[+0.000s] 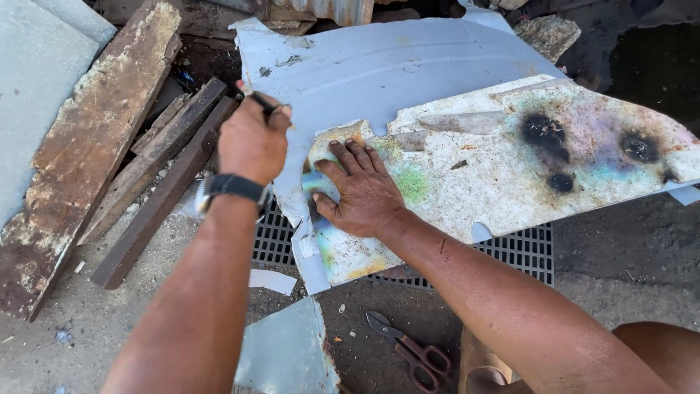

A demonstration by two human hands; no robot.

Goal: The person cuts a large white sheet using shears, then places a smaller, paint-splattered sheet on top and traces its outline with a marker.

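Snips [408,352] lie idle on the floor, nearest the viewer. Beyond them, the stained template panel [510,168] lies on the grey sheet [364,73], pinned by the flat, spread right hand [361,191]. Left hand [251,142], fingers closed on a marker [266,104], works at the template's edge; outline appears unfinished, no cut evident.

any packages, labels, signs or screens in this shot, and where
No packages, labels or signs show.
Wristwatch: on the left wrist, dark band, its face not readable from here.
The rest is bare metal: a grey sheet under a scorched, stained white panel held down by the right hand.
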